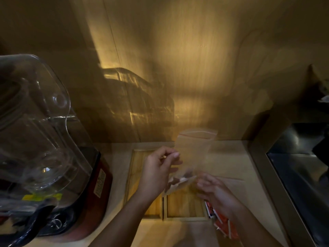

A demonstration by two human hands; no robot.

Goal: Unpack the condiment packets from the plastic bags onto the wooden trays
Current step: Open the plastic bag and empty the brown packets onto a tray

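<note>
A clear zip bag (194, 148) with a red seal line hangs over the wooden trays, mouth end up in the picture. My left hand (158, 168) pinches its left side. Several brown and white condiment packets (179, 180) lie in the bag's lower end, between my hands. My right hand (216, 195) is blurred beside that lower end, fingers apart; whether it touches the bag is unclear. The left wooden tray (137, 166) and the right wooden tray (185, 205) sit side by side on the counter. Red and white packets (224, 221) lie under my right wrist.
A blender with a clear jar (35, 125) on a red base (99, 189) stands at the left. A wooden wall (178, 68) closes the back. A dark metal sink or basin (300, 175) lies to the right beyond a raised ledge.
</note>
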